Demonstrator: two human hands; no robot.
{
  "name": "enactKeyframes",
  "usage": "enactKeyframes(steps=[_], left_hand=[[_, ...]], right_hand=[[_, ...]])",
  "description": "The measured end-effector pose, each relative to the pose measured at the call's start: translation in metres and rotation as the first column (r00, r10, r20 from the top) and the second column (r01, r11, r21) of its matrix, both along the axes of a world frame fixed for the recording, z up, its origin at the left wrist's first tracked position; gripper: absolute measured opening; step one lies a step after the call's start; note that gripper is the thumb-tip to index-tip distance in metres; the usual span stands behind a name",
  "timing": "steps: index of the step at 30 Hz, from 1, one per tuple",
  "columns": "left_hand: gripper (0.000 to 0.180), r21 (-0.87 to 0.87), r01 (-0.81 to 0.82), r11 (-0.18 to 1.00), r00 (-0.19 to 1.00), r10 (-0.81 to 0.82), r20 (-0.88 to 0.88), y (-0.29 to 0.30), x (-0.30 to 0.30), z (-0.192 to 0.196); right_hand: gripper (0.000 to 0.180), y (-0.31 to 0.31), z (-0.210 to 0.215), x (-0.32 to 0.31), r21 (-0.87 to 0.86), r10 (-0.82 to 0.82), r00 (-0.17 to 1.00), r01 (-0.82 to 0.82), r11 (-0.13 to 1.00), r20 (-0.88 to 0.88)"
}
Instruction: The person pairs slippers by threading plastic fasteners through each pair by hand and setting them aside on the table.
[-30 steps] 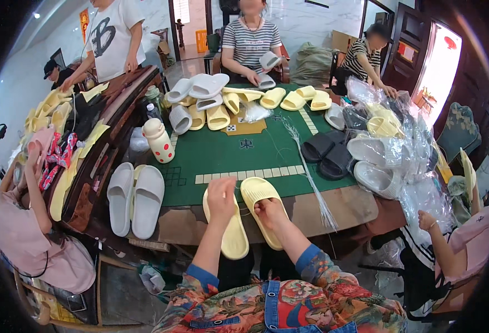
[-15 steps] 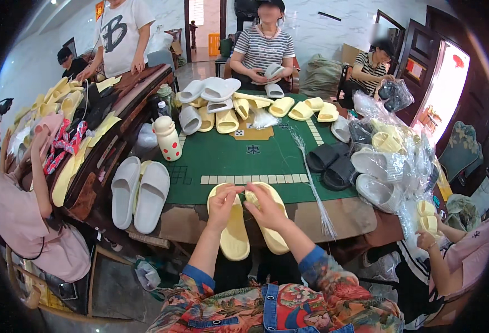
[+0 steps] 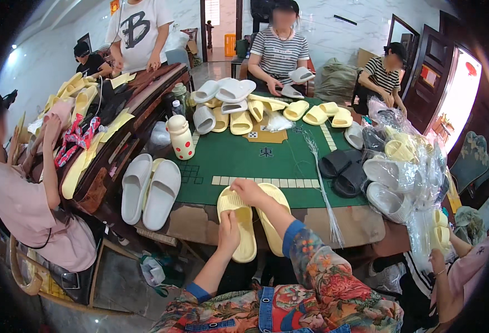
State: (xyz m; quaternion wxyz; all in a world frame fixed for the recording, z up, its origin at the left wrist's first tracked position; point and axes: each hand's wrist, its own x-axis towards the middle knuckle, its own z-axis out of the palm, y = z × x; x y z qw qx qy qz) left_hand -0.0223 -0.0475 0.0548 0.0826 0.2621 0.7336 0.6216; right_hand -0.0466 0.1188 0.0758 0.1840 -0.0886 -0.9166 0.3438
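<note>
A pair of pale yellow slippers lies side by side at the near table edge, toes pointing away from me: a left slipper [image 3: 247,240] and a right slipper [image 3: 270,236]. My right hand [image 3: 248,191] is closed in a pinch above the left slipper's strap, its wrist crossing the right slipper. Over the left slipper's inner edge, just nearer to me, my left hand [image 3: 229,230] also has its fingers pressed together. Whatever the fingertips pinch is too small to make out. Both slippers' straps are partly covered by my hands and wrist.
Grey slippers [image 3: 164,195] stand to the left beside a dotted bottle [image 3: 180,137]. A bundle of white strands [image 3: 325,194] lies right of my hands, near black slippers [image 3: 349,180] and plastic-bagged slippers [image 3: 391,172]. Piled slippers [image 3: 237,89] sit at the far side. Co-workers surround the table.
My hands have parted from above the slippers' middle. The right moved left over the left slipper's strap; the left came nearer to me. The view shifted slightly; the co-worker opposite moved grey slippers apart.
</note>
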Motion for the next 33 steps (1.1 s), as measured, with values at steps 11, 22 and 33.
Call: enactKeyframes(steps=[11, 22, 33], left_hand=[[0.019, -0.509, -0.064, 0.858, 0.921, -0.145, -0.361, 0.011, -0.028, -0.006], [0.018, -0.509, -0.259, 0.821, 0.955, 0.140, -0.260, 0.032, -0.039, -0.014], [0.023, -0.612, -0.160, 0.774, 0.970, 0.009, -0.243, 0.026, -0.045, 0.001]], right_hand=[[0.026, 0.026, -0.019, -0.024, 0.333, -0.018, 0.947, -0.096, 0.938, 0.321], [0.032, 0.030, -0.003, -0.008, 0.009, 0.153, 0.879, -0.176, 0.984, 0.452], [0.033, 0.028, -0.006, -0.007, -0.130, 0.149, 0.870, -0.099, 0.987, 0.469]])
